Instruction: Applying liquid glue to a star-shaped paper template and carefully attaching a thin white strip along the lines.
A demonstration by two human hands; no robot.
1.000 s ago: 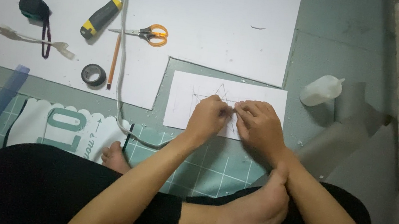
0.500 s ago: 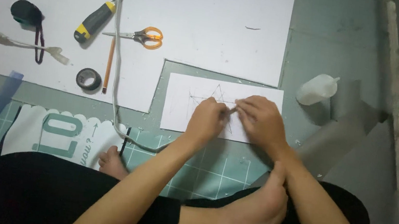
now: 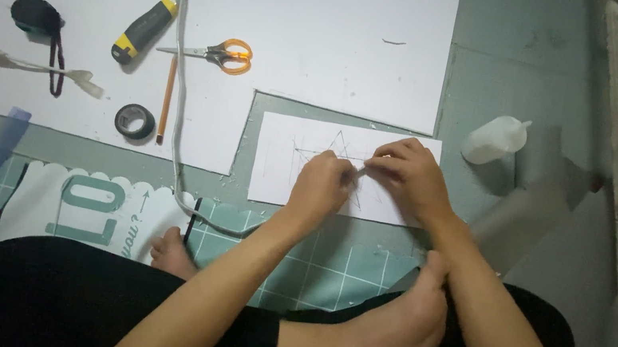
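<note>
Paper sheet [image 3: 276, 181], white and rectangular with a pencilled star figure on it, lies flat on the floor directly ahead of the seated person, its long axis running left to right across the view. Both hands rest on its right half. The left hand [image 3: 321, 187] is curled closed, fingers bunched at the star's centre. The right hand [image 3: 411, 176] is also closed, and a thin pale strip-like item [image 3: 362, 171] spans the small gap between the two hands; whether one or both hands pinch it cannot be told, and its kind is unclear. The hands are almost touching, the right one slightly farther from the body. A large white board [image 3: 321, 30] lies beyond the sheet, carrying orange-handled scissors [image 3: 217, 53], a yellow-and-black utility knife [image 3: 142, 29], a pencil [image 3: 167, 101], a black tape roll [image 3: 134, 122] and a white cable [image 3: 178, 99] that runs toward the person. A translucent squeeze bottle [image 3: 495, 139] lies just right of the sheet, nearest the right hand. A green cutting mat [image 3: 329, 261] lies under the sheet's near edge. Nothing lies between the hands and the sheet.
</note>
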